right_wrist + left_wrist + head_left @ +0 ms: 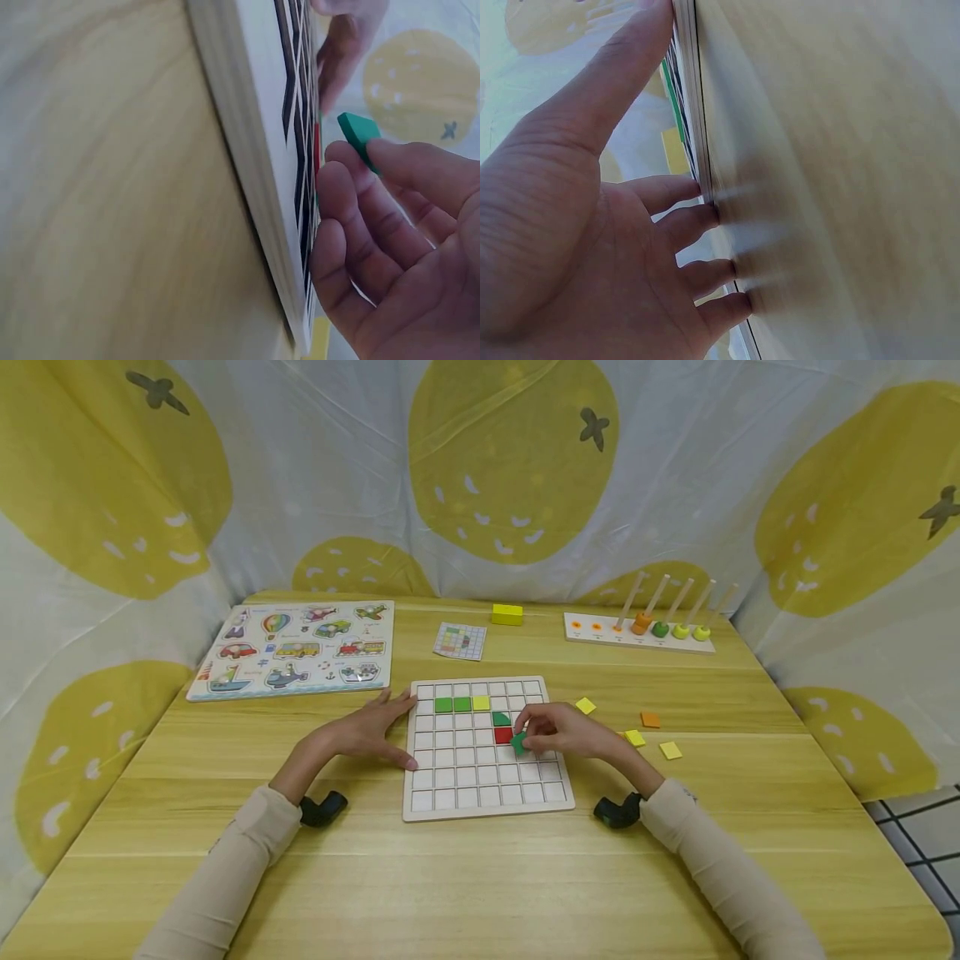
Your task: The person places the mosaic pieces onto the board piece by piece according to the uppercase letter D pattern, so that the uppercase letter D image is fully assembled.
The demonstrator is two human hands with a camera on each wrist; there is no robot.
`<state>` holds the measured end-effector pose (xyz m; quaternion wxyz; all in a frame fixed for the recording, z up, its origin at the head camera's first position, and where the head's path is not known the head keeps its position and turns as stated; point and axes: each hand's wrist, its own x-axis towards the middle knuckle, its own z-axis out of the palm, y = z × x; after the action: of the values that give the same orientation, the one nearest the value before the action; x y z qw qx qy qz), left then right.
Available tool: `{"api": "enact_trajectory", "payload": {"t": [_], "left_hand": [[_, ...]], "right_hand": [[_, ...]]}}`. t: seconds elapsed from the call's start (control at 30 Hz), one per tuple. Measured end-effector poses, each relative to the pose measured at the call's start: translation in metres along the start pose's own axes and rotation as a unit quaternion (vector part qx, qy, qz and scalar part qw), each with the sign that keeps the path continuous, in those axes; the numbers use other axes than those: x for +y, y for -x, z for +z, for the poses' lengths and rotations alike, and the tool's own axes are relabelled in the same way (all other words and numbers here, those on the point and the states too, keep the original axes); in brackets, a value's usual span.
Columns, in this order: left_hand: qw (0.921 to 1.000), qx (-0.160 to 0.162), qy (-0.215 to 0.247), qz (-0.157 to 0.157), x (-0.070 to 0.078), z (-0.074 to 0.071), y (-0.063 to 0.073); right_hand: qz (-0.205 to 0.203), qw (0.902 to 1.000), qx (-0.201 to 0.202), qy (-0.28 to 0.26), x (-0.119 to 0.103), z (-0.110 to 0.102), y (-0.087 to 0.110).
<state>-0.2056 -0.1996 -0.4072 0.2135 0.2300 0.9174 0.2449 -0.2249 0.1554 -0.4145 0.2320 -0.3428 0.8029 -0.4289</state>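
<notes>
Tabletop (450,885) extends beyond the board (466,757) at six o'clock, left hand (371,728) spread against its nine-o'clock edge, right hand (557,730) pinching a green tile (518,743) beside a red-filled cell (502,736).

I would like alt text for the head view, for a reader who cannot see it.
A right hand pinches a green tile over a gridded board, while the left hand touches the board's left edge. Loose yellow tiles lie to the right; farther back are a picture puzzle, a small card and a pegged stand.
</notes>
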Motion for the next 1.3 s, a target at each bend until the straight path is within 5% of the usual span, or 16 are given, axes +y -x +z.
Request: {"api": "enact_trajectory", "payload": {"t": [0.5, 1.3], "left_hand": [[1.0, -0.001, 0.0, 0.003, 0.0, 0.0, 0.0], [1.0, -0.001, 0.004, 0.0, 0.002, -0.001, 0.001]], "right_hand": [[0.029, 0.999, 0.005, 0.034, -0.004, 0.011, -0.007], [-0.011, 0.9918, 0.011, 0.127, -0.003, 0.016, -0.009]]}}
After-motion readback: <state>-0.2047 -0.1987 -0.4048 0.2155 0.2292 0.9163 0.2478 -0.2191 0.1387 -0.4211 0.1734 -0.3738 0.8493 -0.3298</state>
